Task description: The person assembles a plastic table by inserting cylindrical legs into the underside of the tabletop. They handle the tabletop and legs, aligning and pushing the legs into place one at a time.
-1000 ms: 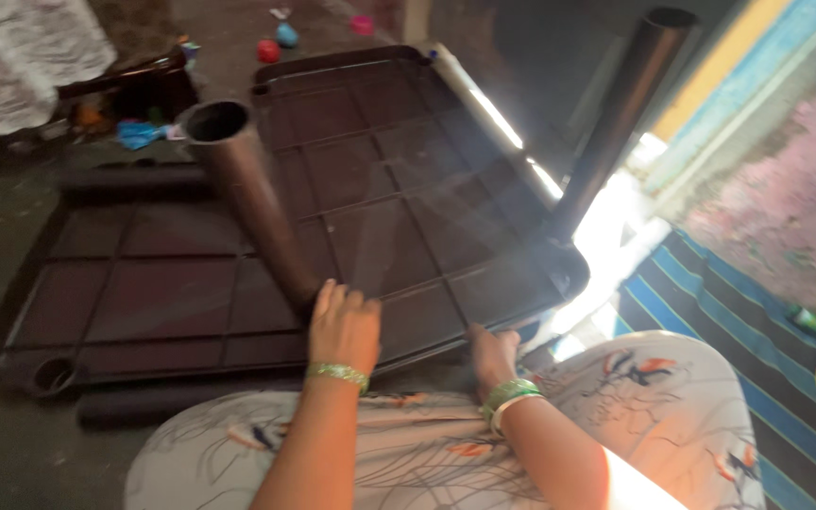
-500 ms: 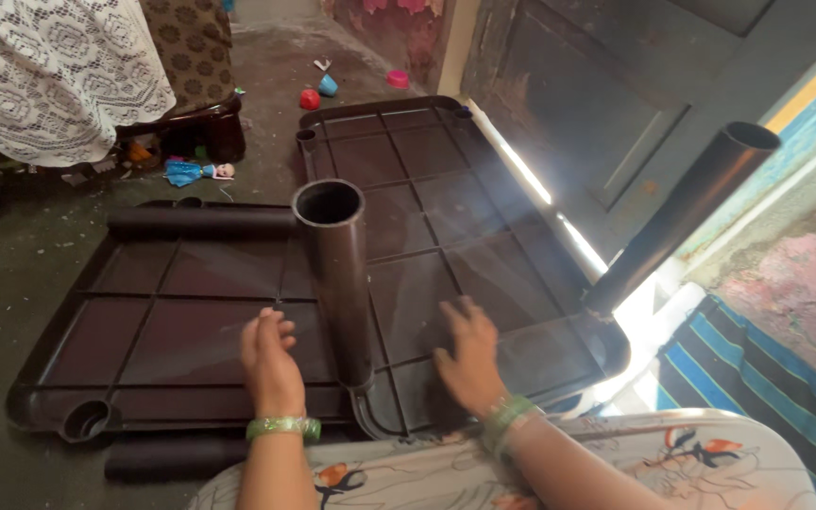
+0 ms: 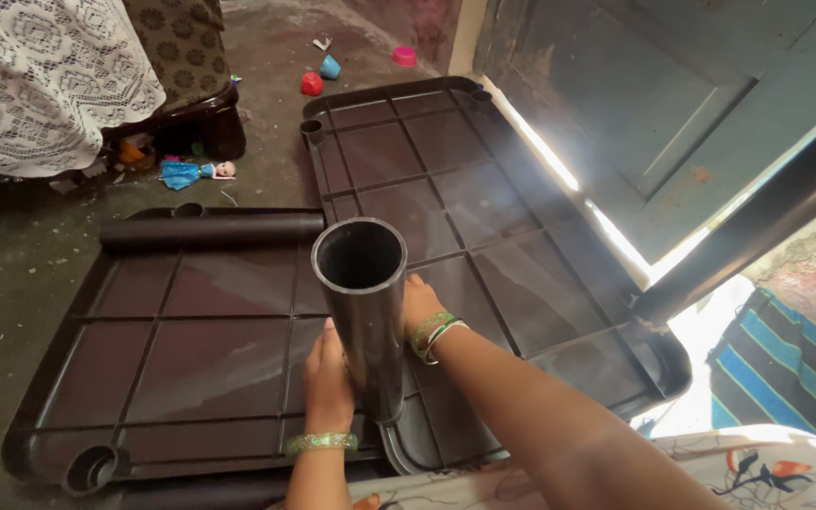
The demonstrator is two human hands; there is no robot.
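Bare arms, green glitter bangle [image 3: 321, 441], green bangles [image 3: 432, 332], floral-print clothing [image 3: 767, 472]

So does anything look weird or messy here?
Yes: a doll and small cups lie scattered on the floor, and two dark table tops lie upside down, one overlapping the other.

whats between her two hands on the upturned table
In the head view, the upright dark tube stands between the left hand and the right hand. Both hands press against its sides, above the ribbed underside of the brown plastic table.
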